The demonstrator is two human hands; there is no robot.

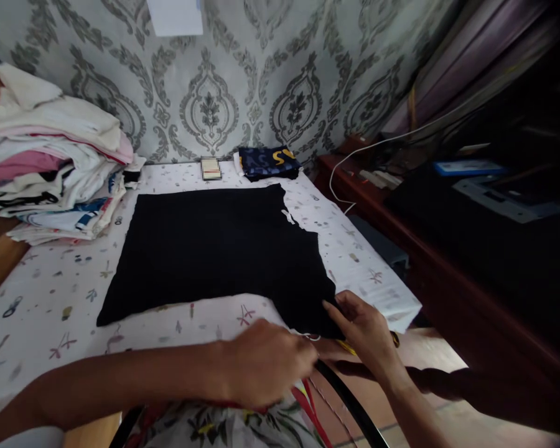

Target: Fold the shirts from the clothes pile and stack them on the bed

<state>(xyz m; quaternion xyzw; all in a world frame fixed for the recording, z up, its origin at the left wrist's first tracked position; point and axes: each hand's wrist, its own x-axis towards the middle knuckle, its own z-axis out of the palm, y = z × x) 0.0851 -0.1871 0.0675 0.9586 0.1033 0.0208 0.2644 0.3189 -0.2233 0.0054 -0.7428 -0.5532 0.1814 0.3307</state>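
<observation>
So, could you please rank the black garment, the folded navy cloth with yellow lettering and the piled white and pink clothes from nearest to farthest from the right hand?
1. Black garment, touching the right hand.
2. Folded navy cloth with yellow lettering, at the back.
3. Piled white and pink clothes, far left.

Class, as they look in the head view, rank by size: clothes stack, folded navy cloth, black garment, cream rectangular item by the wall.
1. Black garment and clothes stack: too alike to rank, both largest.
2. Folded navy cloth.
3. Cream rectangular item by the wall, smallest.
</observation>
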